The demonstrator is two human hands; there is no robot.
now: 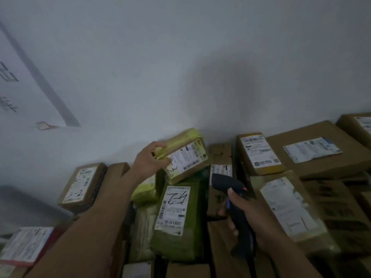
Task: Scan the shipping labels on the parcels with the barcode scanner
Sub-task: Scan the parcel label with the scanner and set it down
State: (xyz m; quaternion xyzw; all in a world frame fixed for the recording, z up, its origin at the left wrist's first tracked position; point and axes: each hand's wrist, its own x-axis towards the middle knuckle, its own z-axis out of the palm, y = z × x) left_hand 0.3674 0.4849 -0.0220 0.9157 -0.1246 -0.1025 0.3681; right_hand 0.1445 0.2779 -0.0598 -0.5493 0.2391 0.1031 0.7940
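I see boxes (321,159) against a white wall (180,57). Left grip (150,160) holds the yellow parcel (181,138); right grip (251,213) grasps the scanner (224,182), aimed up-left at it.

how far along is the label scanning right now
Done: nothing shows which labels are scanned; the green parcel and a small brown box carry handwritten numbers. In hand: the left hand holds up a yellow parcel, label facing the scanner in the right hand. Left: likely the cardboard boxes on the right, labels without visible handwriting.

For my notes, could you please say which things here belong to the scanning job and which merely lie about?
Job: barcode scanner, right hand, yellow parcel, its shipping label, left hand, green parcel.
Lying about: wall sheet, small wall tag.
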